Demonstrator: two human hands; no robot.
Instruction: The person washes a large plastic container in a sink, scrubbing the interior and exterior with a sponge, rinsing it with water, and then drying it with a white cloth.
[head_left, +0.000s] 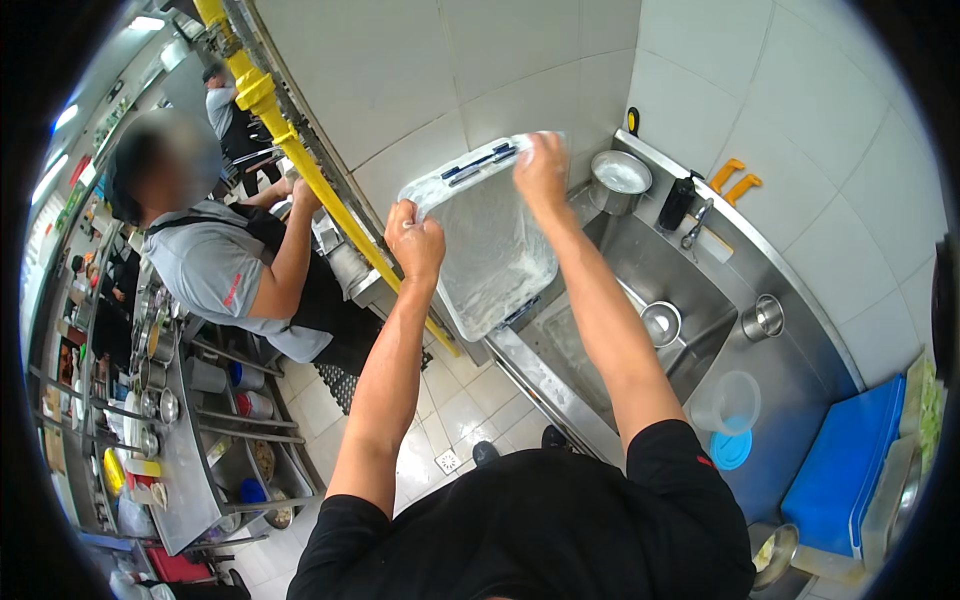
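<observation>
A large clear plastic storage container (495, 251), streaked with white suds, is tilted up over the left end of a stainless steel sink (675, 277). Dark blue clips show on two of its edges. My left hand (417, 240) is closed on its near-left upper corner. At the top right corner of the rim is my right hand (541, 169), blurred, with white suds about the fingers; what exactly it grips there is unclear. A small round strainer (661, 324) lies in the sink, right of the container.
Behind the sink stand a metal pot (620, 180), a black pump bottle (679, 202) and a faucet (699, 225). On the right counter are a metal cup (763, 318), a clear tub (726, 403) and a blue bin (847, 457). A co-worker (225, 270) stands left, beyond a yellow pipe (322, 180).
</observation>
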